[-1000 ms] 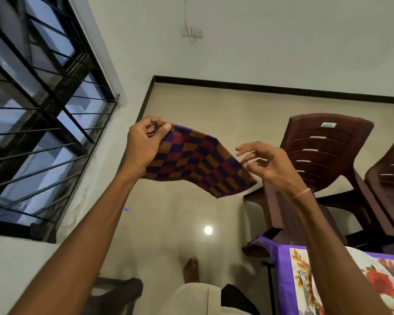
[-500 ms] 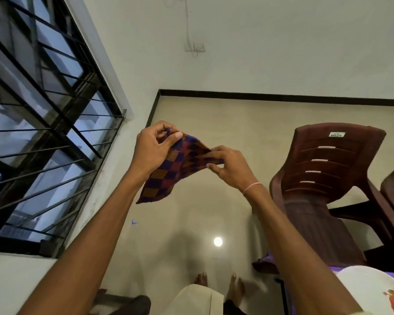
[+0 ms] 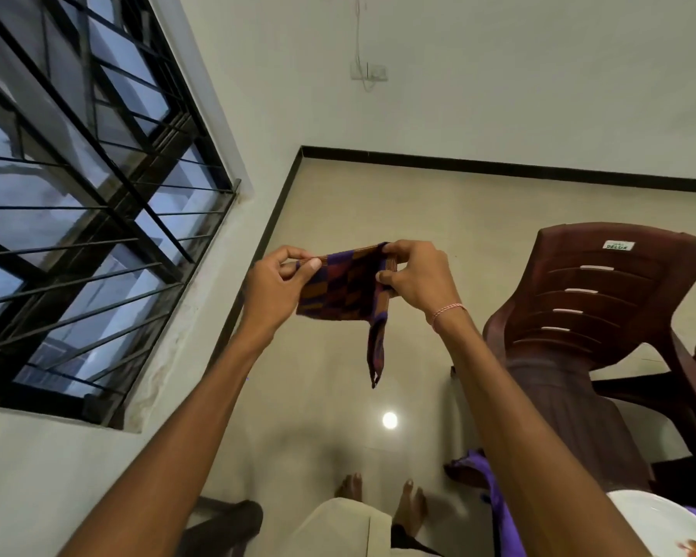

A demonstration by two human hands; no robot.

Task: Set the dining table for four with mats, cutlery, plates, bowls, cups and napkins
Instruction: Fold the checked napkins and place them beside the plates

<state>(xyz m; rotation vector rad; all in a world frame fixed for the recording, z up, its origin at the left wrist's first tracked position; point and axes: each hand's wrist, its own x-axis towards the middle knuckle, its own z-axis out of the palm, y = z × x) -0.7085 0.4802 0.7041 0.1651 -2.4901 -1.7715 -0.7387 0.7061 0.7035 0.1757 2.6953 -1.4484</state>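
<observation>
Both hands hold a checked napkin (image 3: pixel 344 287) up in the air above the floor, left of a brown plastic chair (image 3: pixel 603 299). The left hand (image 3: pixel 276 287) pinches its upper left corner between thumb and fingers; the right hand (image 3: pixel 416 275) grips its upper right edge. 1 loose flap hangs down below the right hand. A white plate (image 3: pixel 659 520) lies at the near right.

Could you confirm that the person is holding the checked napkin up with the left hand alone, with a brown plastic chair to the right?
Not quite: both hands hold it. The head view shows the left hand pinching one top corner of the checked napkin and the right hand the other. The brown plastic chair is indeed to the right.
</observation>
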